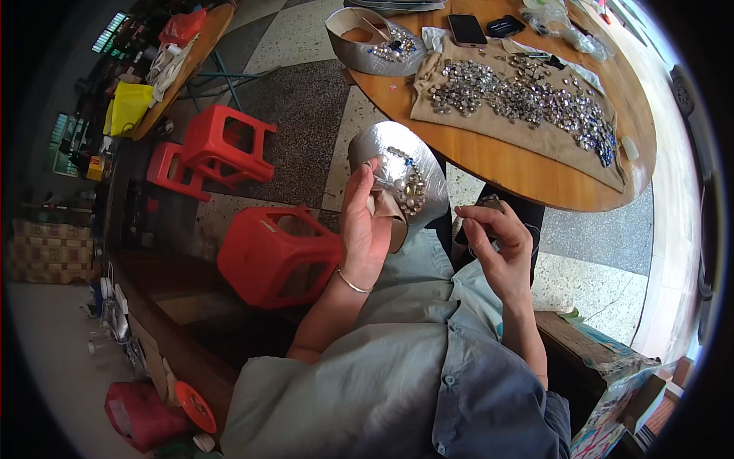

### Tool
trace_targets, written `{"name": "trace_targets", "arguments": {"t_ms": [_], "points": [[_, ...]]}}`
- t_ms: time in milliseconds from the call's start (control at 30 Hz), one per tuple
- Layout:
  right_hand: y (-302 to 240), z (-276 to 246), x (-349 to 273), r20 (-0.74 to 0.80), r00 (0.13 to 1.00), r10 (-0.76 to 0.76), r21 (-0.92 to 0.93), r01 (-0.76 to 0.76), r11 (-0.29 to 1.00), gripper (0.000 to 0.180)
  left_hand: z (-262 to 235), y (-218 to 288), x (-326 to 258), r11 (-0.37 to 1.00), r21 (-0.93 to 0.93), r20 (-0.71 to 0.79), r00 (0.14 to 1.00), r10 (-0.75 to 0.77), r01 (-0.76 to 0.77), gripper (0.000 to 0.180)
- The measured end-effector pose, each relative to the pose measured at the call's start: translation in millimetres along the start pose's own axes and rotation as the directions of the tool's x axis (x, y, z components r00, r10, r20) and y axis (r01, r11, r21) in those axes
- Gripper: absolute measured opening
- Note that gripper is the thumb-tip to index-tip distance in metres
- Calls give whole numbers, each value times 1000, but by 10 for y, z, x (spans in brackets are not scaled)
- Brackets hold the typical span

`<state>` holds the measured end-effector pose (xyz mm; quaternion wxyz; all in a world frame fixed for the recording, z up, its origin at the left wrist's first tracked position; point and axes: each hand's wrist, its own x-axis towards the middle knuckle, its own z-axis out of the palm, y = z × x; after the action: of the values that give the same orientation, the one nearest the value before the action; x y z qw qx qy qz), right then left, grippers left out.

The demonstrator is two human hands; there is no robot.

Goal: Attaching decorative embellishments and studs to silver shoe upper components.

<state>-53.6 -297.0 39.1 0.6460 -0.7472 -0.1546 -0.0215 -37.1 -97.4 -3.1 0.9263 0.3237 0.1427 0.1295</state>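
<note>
- Head view: the left hand (pixel 363 233) grips a shiny silver, curved sheet (pixel 432 172) with round pearly beads (pixel 413 200) on it.
- Just right of the sheet, the right hand (pixel 502 249) has thumb and pointing fingertips close together; I can't tell if they pinch anything tiny.
- Past the right fingers, a tan cloth (pixel 459 126) with shiny stones (pixel 527 96) lies on the brown wooden bench (pixel 497 164).
</note>
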Motion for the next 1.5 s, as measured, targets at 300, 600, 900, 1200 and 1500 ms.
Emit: {"name": "trace_targets", "arguments": {"t_ms": [300,600,900,1200,1500], "points": [[9,2,-3,17,1000,11,10,-11,1000,14,26,-24,-31,1000,-2,-5,1000,-9,9,20],[-28,-9,11,23,999,29,19,-29,999,14,85,-22,-35,1000,27,-5,1000,-5,5,15],[7,-27,-7,30,999,42,24,-43,999,14,133,17,-119,997,-67,63,997,-36,40,11],[60,-48,-19,19,1000,14,22,-14,1000,13,159,-42,-256,832,456,371,917,145,-316,9],[24,-40,-44,27,999,38,8,-39,999,14,53,-3,-266,872,355,565,820,89,-338,10]]}}
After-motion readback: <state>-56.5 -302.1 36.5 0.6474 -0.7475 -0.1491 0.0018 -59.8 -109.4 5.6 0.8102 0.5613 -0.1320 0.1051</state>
